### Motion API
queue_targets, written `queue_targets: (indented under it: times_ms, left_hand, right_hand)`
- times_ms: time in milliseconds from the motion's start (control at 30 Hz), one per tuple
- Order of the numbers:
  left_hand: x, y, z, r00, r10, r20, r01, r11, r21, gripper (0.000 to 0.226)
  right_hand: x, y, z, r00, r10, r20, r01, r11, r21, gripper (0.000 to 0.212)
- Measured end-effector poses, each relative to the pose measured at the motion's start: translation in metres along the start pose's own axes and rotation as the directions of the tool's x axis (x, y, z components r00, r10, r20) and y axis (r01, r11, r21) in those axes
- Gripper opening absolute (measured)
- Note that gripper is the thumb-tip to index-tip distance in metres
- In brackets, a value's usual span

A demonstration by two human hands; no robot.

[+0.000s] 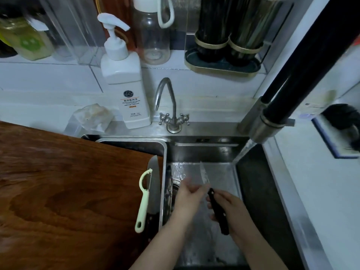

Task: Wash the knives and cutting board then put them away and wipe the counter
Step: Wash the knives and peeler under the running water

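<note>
Over the steel sink [251, 188], my right hand [231, 209] grips the black handle of a small knife [205, 175] whose blade points away from me. My left hand [190, 193] touches the blade near its base, fingers blurred. Water runs from the big black pull-out faucet [272, 121] into the sink just right of the blade. A large dark wooden cutting board [58, 191] lies on the left, partly over the sink. On its right edge rest a second, bigger knife [153, 184] and a pale green peeler [144, 199].
A white pump bottle of dish soap [126, 88] stands behind the sink, with a small steel tap [169, 106] and a crumpled cloth [93, 117] beside it. Bottles and a tray with dark canisters [224, 61] line the back ledge. White counter [321, 191] lies right.
</note>
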State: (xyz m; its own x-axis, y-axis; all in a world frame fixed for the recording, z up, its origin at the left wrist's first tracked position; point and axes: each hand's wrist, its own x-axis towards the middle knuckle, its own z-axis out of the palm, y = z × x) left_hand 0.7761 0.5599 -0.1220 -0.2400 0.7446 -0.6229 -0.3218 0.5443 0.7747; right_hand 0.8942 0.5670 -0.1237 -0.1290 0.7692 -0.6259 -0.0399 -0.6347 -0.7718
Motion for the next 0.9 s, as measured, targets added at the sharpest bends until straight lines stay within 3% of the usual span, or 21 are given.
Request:
queue_targets:
  times_ms: [67, 167, 367, 567, 733, 900]
  left_hand:
    - [0.003, 0.003, 0.012, 0.982, -0.147, 0.115, 0.166, 0.970, -0.180, 0.043]
    - [0.003, 0.006, 0.022, 0.981, -0.127, 0.146, 0.151, 0.974, -0.166, 0.009]
    - [0.002, 0.013, 0.035, 0.978, -0.113, 0.175, 0.128, 0.989, -0.079, 0.010]
    - [0.012, 0.011, 0.044, 0.984, -0.131, 0.119, 0.133, 0.991, -0.003, 0.020]
    - [0.014, 0.018, 0.043, 0.988, -0.144, 0.061, 0.146, 0.989, -0.032, 0.030]
    - [0.021, 0.027, 0.032, 0.998, -0.054, 0.018, 0.056, 0.980, -0.189, 0.015]
  right_hand:
    - [-0.008, -0.001, -0.002, 0.999, -0.041, -0.010, 0.040, 0.998, -0.042, 0.022]
    - [-0.014, -0.003, -0.003, 0.994, -0.099, -0.045, 0.094, 0.989, -0.119, 0.027]
    - [-0.021, -0.005, -0.013, 0.977, -0.175, -0.120, 0.142, 0.959, -0.245, 0.026]
    - [-0.025, 0.003, -0.023, 0.970, -0.196, -0.142, 0.142, 0.936, -0.322, 0.024]
    - [-0.027, 0.004, -0.022, 0.974, -0.189, -0.126, 0.148, 0.948, -0.282, 0.020]
    - [-0.025, 0.002, -0.021, 0.985, -0.143, -0.093, 0.130, 0.982, -0.133, 0.018]
